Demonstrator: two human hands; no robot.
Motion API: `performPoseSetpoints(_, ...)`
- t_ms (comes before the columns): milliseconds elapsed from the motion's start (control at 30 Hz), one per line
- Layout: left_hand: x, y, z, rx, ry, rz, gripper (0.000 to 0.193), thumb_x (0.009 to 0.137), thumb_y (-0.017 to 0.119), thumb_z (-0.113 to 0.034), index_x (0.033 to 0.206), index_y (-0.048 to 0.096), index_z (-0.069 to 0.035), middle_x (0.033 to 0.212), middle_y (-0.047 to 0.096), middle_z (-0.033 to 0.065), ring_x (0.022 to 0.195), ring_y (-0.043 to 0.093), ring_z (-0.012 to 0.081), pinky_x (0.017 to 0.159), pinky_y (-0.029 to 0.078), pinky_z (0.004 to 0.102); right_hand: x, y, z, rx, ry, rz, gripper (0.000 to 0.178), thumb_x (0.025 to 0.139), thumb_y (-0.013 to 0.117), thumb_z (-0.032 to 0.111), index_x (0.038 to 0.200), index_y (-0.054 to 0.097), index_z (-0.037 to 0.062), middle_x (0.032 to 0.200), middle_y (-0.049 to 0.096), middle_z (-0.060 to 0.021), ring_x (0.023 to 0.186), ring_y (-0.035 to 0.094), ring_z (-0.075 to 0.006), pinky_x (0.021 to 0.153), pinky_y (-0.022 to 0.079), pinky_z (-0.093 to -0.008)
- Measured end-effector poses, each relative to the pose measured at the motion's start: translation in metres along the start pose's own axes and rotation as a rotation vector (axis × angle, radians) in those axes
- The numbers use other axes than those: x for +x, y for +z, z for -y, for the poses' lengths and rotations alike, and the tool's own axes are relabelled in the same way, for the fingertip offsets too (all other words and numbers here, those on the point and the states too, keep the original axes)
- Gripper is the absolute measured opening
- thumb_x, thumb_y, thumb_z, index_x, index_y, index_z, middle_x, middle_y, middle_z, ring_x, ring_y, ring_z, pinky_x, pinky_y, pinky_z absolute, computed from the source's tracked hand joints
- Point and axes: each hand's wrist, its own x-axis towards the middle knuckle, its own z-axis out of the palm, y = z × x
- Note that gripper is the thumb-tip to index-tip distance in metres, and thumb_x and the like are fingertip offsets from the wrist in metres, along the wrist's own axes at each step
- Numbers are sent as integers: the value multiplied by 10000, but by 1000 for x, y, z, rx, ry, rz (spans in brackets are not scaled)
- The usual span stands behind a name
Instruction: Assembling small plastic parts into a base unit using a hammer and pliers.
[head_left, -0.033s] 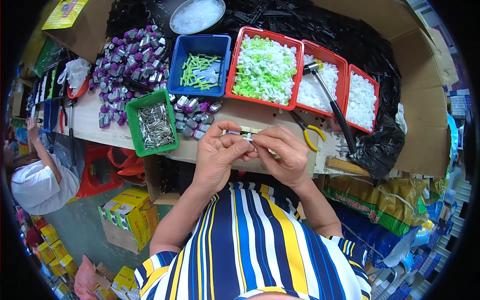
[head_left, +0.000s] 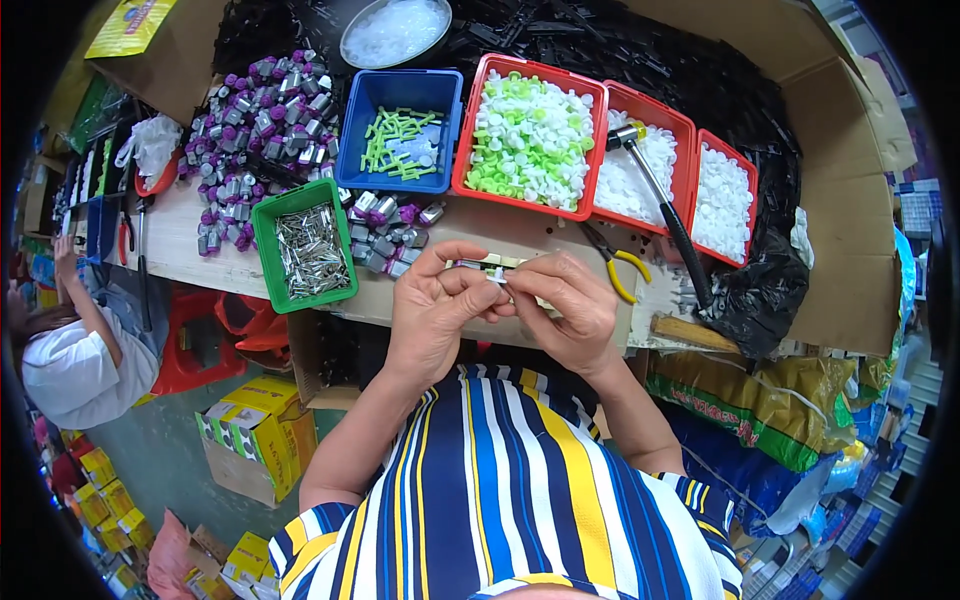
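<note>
Both hands meet at the table's near edge around a small white plastic piece (head_left: 497,275). My left hand (head_left: 432,312) is closed, thumb and fingers pinching the piece from the left. From the other side my right hand (head_left: 568,305) closes on it with thumb and fingertips. A thin metallic bit shows by the left fingers; what else lies inside the grip is hidden. Just left of my left hand lie loose grey-and-purple parts (head_left: 385,232) and a green bin (head_left: 345,275) of metal pins. Yellow-handled pliers (head_left: 628,275) rest right of my right hand.
Beyond my hands stand a blue bin (head_left: 350,130) of green pieces and red bins (head_left: 460,150) of white and green caps. A black-handled hammer (head_left: 682,235) leans across them. More purple-and-grey parts (head_left: 265,120) are heaped left. Another person (head_left: 85,365) works at far left.
</note>
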Motion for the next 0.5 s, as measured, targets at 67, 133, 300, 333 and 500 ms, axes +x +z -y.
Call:
performPoseSetpoints(67,0,-3,0,126,37,9,247,882,701,2,1122,646,23,871,713,125,780,715,190,684,569,266,1,0,1,16,1,-13,266,691,741,-107,937,708,-11,857,680,-129,728,669,-254,624,509,-325)
performPoseSetpoints(133,-1,-5,-3,253,70,20,292,871,707,20,1157,649,26,877,716,123,799,718,186,700,576,272,3,-3,2,-1,-14,19,256,682,743,-102,916,696,-7,846,675,-120,722,665,-250,618,507,-323)
performPoseSetpoints(300,-1,-8,-14,618,190,138,308,797,770,48,1096,703,30,947,725,103,852,709,154,765,570,253,10,-12,4,-32,-56,105,261,672,755,-77,905,680,14,843,672,-102,735,662,-243,626,492,-327)
performPoseSetpoints(333,0,-8,-16,618,190,139,308,797,770,48,1096,703,30,947,725,103,852,709,154,765,570,253,11,-14,4,-45,-84,144,265,672,758,-68,908,678,21,844,673,-97,741,661,-242,631,487,-329)
performPoseSetpoints(500,4,-7,-24,906,363,190,309,737,819,24,1033,734,6,962,709,105,826,676,137,718,537,236,13,-17,5,-34,-75,186,260,688,754,-50,926,682,29,864,676,-92,754,664,-246,645,485,-329)
